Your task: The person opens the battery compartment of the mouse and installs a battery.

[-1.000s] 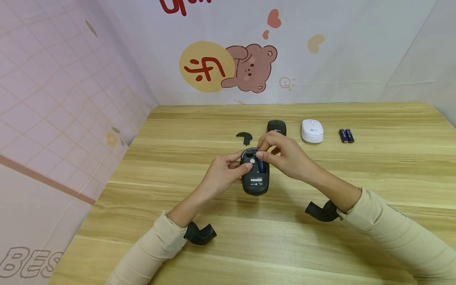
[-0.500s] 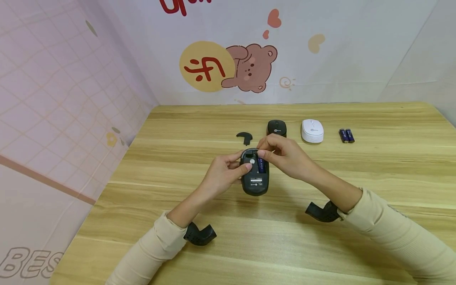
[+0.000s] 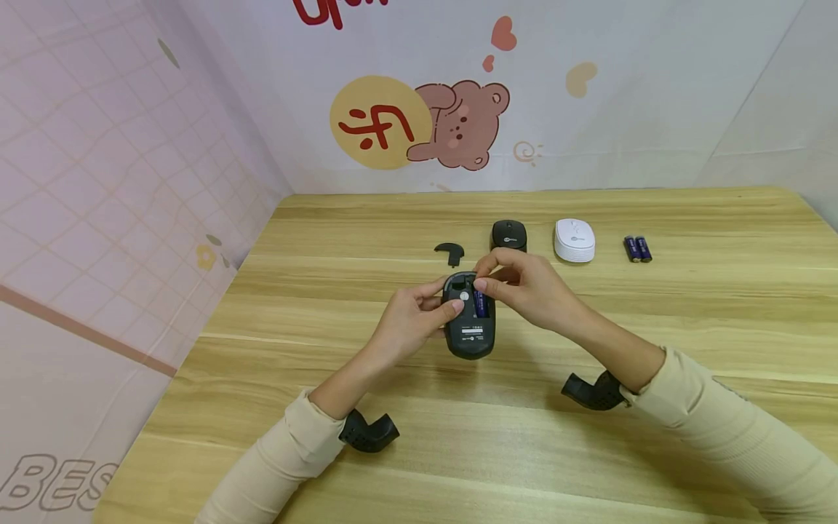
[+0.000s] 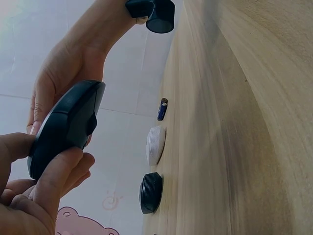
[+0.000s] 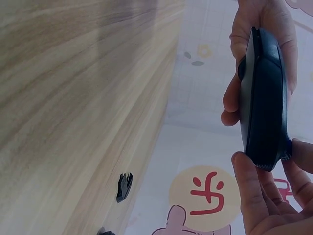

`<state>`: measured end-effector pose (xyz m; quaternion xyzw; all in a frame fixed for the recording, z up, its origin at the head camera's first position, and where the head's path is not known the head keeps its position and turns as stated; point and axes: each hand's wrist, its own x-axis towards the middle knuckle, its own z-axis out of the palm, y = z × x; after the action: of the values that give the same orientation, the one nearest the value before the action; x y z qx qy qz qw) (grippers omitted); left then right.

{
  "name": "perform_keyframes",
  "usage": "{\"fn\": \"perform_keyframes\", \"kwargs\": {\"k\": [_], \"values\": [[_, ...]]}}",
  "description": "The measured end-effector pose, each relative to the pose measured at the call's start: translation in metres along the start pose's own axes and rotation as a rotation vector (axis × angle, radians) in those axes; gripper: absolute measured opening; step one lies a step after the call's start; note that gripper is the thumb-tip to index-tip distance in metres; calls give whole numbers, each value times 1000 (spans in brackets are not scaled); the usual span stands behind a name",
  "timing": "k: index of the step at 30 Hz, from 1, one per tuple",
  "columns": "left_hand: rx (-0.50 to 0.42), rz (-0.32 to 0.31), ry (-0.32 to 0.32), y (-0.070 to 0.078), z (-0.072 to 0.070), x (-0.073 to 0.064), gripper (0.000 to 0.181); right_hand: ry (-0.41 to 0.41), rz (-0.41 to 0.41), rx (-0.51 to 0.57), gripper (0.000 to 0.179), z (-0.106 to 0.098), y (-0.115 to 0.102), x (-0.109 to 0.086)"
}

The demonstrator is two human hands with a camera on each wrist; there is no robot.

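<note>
Upside down above the table, a dark computer mouse (image 3: 470, 340) has its battery slot facing up. My left hand (image 3: 411, 313) grips its left side, thumb on the underside and fingers beneath. A blue battery (image 3: 481, 306) lies in the slot, its upper end raised slightly in the right wrist view. Thumb and index finger of my right hand (image 3: 527, 287) pinch that end, while other fingertips touch the mouse's edge. Both wrist views show the mouse (image 4: 66, 127) side-on between the hands. Beyond it lies the small curved black battery cover (image 3: 450, 253).
Towards the back of the wooden table (image 3: 366, 240) stand a second black mouse (image 3: 509, 233) and a white mouse (image 3: 575, 241). Two blue batteries (image 3: 638, 249) lie side by side to their right. A printed cloth (image 3: 628, 131) hangs behind the table.
My right fingers have shifted very slightly at the battery's upper end and the hand sits a little lower. My left hand and the mouse have hardly moved.
</note>
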<state>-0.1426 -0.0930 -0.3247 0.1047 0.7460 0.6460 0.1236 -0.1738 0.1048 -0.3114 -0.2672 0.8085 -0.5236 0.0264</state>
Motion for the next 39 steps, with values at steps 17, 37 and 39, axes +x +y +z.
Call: {"fn": "perform_keyframes", "kwargs": {"k": [17,37,39], "values": [[33,-3,11,0,0,0,47,0,-50,-8,6,-2,-1,1],[-9,1,-1,3,1,0,47,4,-64,-17,6,-4,-3,1],[-10,0,-5,3,1,0,47,1,-67,-15,6,-4,-3,1]]}}
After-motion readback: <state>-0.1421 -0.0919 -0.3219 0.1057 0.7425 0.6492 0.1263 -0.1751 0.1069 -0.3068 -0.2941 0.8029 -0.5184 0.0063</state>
